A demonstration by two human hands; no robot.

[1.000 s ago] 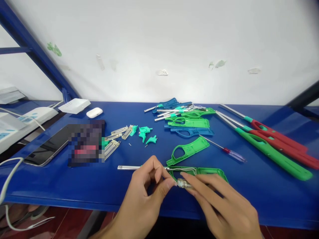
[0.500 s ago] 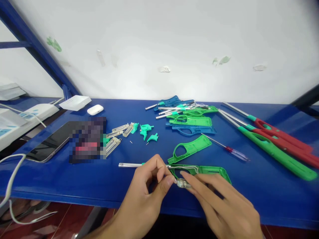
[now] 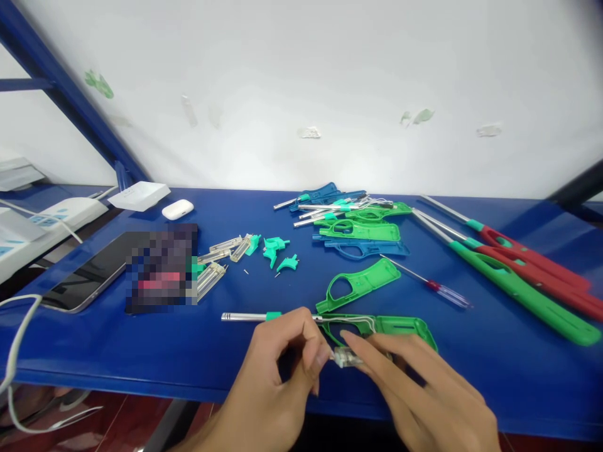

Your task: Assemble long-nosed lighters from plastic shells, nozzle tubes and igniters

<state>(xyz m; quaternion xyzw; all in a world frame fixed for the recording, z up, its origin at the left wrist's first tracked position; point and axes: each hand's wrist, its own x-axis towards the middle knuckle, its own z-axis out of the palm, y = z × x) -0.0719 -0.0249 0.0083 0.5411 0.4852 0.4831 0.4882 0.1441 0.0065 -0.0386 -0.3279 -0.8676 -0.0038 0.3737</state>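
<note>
Clear part (image 3: 347, 357) between 2 hands: right hand (image 3: 424, 389) grasping it, left fingertips (image 3: 321, 359) pinched at its end.

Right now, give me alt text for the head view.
Left hand pinches at the end of a clear part held by the right hand, beside an open green lighter shell on a blue table.

The blue desk (image 3: 155, 358) bears a phone (image 3: 89, 270), a white case (image 3: 178, 209), teal triggers (image 3: 273, 250), clear tanks (image 3: 210, 280), a screwdriver (image 3: 436, 286), lighter shells (image 3: 360, 285) and whole red and green lighters (image 3: 522, 292).
</note>
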